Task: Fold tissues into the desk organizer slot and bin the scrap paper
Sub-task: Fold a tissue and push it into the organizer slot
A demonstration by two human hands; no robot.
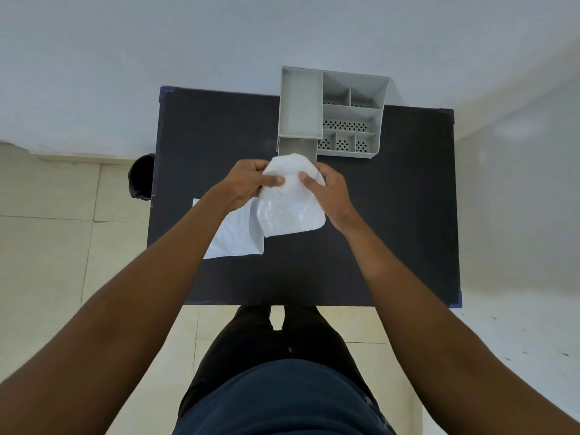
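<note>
Fingers [276, 181] of both hands, left hand [248, 183] and right hand [329, 193], are pinching the tissue [290, 208] above mid-table [392, 215]. Soft, light, tearable; grip edges. Flat sheet [238, 233] lying left; grey desk organizer [332, 111] at far edge; black bin [141, 177] beyond left edge.

A black table [392, 215] with blue corner trim stands on a floor of pale cream tiles [47, 246], its far edge close to a plain white wall [157, 42]. Nearest the camera — dark trousers [266, 340] and a navy top [282, 403] — the person stands at the table's near edge.
</note>
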